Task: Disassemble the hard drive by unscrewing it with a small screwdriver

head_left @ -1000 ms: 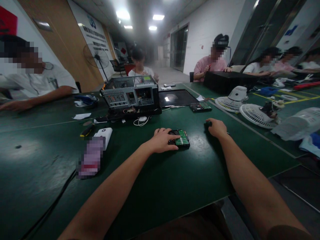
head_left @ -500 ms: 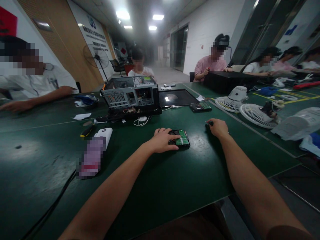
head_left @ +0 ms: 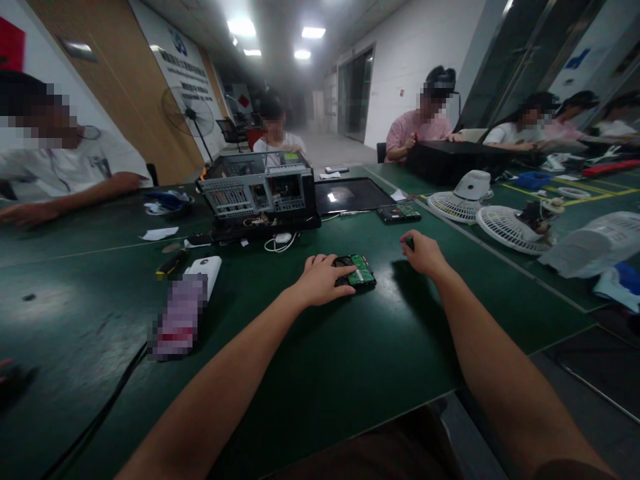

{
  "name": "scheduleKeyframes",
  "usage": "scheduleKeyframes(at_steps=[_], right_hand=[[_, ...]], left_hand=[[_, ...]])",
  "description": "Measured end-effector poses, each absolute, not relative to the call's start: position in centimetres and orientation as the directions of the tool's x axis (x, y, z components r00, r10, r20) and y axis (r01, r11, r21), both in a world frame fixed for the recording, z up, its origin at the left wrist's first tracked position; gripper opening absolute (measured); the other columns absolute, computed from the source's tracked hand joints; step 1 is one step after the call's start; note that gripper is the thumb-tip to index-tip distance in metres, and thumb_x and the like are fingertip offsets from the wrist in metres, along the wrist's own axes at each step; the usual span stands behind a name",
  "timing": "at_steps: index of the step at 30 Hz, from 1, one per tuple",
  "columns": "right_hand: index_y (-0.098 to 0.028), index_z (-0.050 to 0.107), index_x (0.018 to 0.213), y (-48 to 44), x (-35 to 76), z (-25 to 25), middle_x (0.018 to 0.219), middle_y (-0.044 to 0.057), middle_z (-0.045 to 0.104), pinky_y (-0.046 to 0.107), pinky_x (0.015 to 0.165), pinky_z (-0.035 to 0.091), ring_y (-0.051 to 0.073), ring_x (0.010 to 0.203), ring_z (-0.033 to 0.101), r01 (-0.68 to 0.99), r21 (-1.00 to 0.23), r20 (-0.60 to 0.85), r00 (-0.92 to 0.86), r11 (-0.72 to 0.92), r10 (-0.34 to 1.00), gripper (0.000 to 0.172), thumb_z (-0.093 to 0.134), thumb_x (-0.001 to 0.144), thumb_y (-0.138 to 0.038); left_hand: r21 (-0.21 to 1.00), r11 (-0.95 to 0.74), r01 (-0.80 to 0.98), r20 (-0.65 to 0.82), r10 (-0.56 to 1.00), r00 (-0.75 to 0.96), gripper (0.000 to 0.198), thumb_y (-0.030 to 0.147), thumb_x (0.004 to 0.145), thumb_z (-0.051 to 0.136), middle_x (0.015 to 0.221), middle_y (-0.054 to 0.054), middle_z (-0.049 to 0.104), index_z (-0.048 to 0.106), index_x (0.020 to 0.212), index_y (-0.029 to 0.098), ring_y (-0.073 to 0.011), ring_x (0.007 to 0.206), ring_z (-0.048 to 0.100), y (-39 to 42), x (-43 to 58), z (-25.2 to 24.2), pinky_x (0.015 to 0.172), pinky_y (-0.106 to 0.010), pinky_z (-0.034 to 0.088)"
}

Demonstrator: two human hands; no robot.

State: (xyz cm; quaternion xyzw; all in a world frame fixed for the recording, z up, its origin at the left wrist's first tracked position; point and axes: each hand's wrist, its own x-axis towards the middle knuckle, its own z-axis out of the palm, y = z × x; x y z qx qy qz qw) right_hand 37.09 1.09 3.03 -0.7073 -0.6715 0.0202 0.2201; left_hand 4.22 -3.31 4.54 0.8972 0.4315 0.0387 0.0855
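A hard drive with a green circuit board (head_left: 362, 270) lies on the green table (head_left: 320, 360) in front of me. My left hand (head_left: 323, 280) rests on its left part, fingers spread, with a fingertip on the board. To the right of the drive, my right hand (head_left: 421, 252) is raised over the table, its fingers closed round a small dark tool (head_left: 410, 243), mostly hidden. Beyond my hands lies a second drive (head_left: 400, 213).
An opened computer case (head_left: 257, 190) stands behind, beside a black panel (head_left: 353, 195). White fan parts (head_left: 510, 227) lie to the right. A phone (head_left: 207, 270), cable and yellow-black tool (head_left: 171, 264) are left. People sit around the table.
My right hand has lifted and shifted slightly left with the dark tool. My left hand stays on the drive. A blurred dark shape has appeared at the left edge.
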Motion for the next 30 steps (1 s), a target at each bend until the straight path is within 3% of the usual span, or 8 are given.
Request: scheduleKeyframes(at_steps=[5, 12, 22, 30], right_hand=[[-0.021, 0.068, 0.114, -0.8, 33.1, 4.1, 0.083, 0.004, 0.072, 0.03, 0.078, 0.049, 0.019, 0.077, 0.066, 0.868, -0.443, 0.268, -0.111, 0.225, 0.957, 0.022, 0.059, 0.094, -0.025], [-0.023, 0.068, 0.105, -2.6, 28.7, 4.7, 0.104, 0.004, 0.073, 0.029, 0.082, 0.047, 0.018, 0.09, 0.064, 0.754, -0.491, 0.238, -0.365, 0.436, 0.9, 0.016, 0.06, 0.092, -0.022], [-0.024, 0.072, 0.1, -3.1, 28.5, 4.9, 0.1, 0.001, 0.075, 0.028, 0.083, 0.046, 0.018, 0.09, 0.067, 0.717, -0.528, 0.186, -0.426, 0.455, 0.886, 0.013, 0.068, 0.088, -0.021], [-0.022, 0.075, 0.1, -3.3, 28.6, 5.3, 0.081, -0.001, 0.073, 0.027, 0.073, 0.044, 0.014, 0.069, 0.063, 0.693, -0.577, 0.134, -0.441, 0.432, 0.887, 0.014, 0.068, 0.088, -0.024]], left_hand=[[0.162, -0.581, 0.797, 0.009, 0.809, 0.588, 0.067, 0.078, 0.091, 0.044, 0.159, -0.007, 0.04, 0.046, 0.151, 0.049, -0.0411, 0.14, 0.038, -3.3, 4.4, 4.2, 0.114, -0.059, 0.028], [0.142, -0.53, 0.836, 0.009, 0.845, 0.534, 0.066, 0.076, 0.093, 0.043, 0.157, -0.008, 0.042, 0.046, 0.152, 0.048, -0.0418, 0.141, 0.037, -3.4, 4.5, 4.1, 0.114, -0.061, 0.026], [0.149, -0.528, 0.836, -0.004, 0.845, 0.534, 0.066, 0.076, 0.093, 0.043, 0.157, -0.009, 0.041, 0.045, 0.153, 0.047, -0.0424, 0.14, 0.037, -3.4, 4.5, 4.2, 0.113, -0.06, 0.026], [0.143, -0.538, 0.831, 0.023, 0.841, 0.541, 0.065, 0.076, 0.093, 0.042, 0.155, -0.01, 0.042, 0.046, 0.152, 0.047, -0.0418, 0.139, 0.038, -3.4, 4.5, 4.1, 0.113, -0.06, 0.027]])
